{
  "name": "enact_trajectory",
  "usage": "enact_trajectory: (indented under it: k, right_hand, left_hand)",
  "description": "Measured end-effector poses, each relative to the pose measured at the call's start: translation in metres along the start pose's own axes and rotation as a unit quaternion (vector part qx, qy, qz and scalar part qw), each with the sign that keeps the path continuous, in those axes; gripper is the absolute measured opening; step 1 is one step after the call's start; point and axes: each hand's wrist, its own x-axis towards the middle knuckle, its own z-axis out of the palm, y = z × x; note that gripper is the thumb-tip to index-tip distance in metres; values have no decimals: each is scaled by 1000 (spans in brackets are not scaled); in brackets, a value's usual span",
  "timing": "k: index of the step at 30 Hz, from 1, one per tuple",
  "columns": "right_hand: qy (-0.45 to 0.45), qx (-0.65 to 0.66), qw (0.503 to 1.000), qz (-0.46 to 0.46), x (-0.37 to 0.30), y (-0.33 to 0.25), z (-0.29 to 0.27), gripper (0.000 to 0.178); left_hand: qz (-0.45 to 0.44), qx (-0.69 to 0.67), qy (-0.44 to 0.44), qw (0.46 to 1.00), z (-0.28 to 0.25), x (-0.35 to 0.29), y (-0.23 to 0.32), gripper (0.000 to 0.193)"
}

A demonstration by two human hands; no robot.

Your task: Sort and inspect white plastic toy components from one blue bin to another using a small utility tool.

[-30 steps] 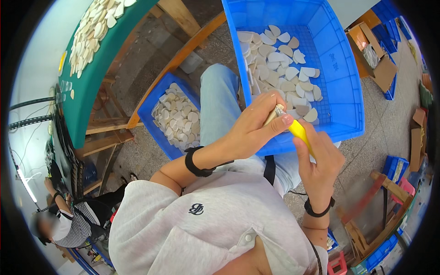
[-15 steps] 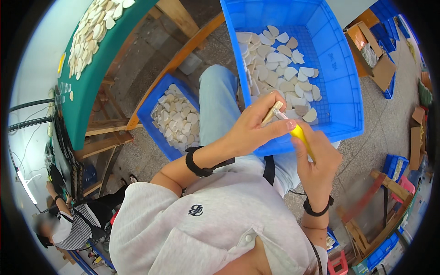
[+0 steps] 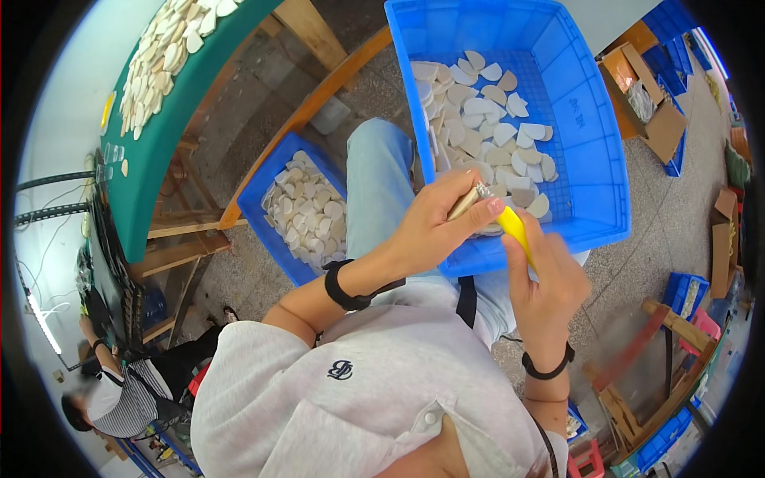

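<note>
Head view: left hand [image 3: 438, 217] pinches pale flat piece [image 3: 462, 205], right hand [image 3: 550, 279] grasps yellow-handled tool [image 3: 514, 227] beside it; seemingly mid-work. Blue plastic crates [image 3: 578, 115] hold more; finished share unclear.

Bright, even light around us here, a white tube [image 3: 44, 320] glowing far left, dimmer floor [image 3: 275, 84] beneath the green table [image 3: 151, 171], straight edges bowing, corners black
</note>
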Motion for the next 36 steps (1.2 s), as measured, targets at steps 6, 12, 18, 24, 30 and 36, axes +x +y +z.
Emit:
enact_trajectory:
  k: [6,12,18,24,30,36]
  right_hand:
    - [93,46,991,82,3,23,8,24]
    - [69,93,979,168,-10,32,17,22]
    - [50,112,975,187,-18,34,26,22]
    - [63,137,968,202,-21,36,31,22]
    - [62,188,956,218,-21,32,26,23]
    - [3,194,980,53,-4,10,-5,27]
  left_hand:
    - [-113,-294,-76,946,-5,4,-5,44]
    - [-167,-470,-147,854,-7,8,6,43]
    - [-193,-516,-198,810,-9,11,6,42]
    - [-220,-572,-212,761,-10,10,8,47]
    - [-192,-539,-213,792,-7,8,12,44]
    - [-105,-189,-81,973,1,-2,23,23]
